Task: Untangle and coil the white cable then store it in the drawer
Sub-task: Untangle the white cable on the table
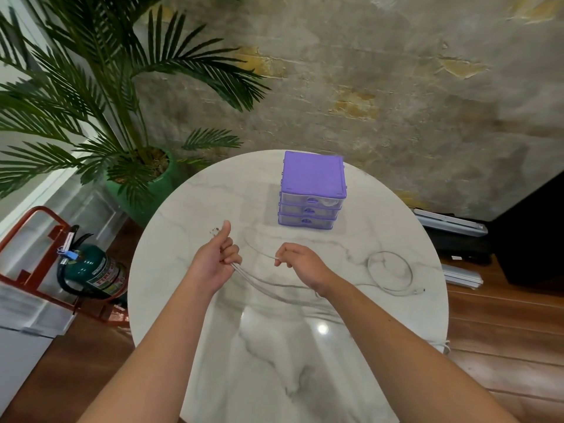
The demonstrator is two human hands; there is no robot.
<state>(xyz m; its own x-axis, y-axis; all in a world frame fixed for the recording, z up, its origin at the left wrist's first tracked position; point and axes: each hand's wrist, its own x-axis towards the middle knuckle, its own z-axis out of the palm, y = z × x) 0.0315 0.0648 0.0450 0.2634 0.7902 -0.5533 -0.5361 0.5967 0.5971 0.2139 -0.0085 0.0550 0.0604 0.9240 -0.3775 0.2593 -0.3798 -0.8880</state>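
Observation:
A thin white cable (391,290) lies on the round marble table (213,193). One end forms a loose loop at the right, with a plug at its tip. My left hand (215,257) grips two strands of the cable in a fist, thumb up; the other plug sticks out above the thumb. My right hand (297,259) pinches a strand between thumb and fingers, a little to the right of the left hand. A purple unit with three clear drawers (312,196) stands at the back of the table, all drawers pushed in.
A potted palm (91,111) in a green pot stands behind the table's left edge. A green fire extinguisher (91,270) in a red stand sits on the floor at left. Dark cases and metal rails lie on the wooden floor at right.

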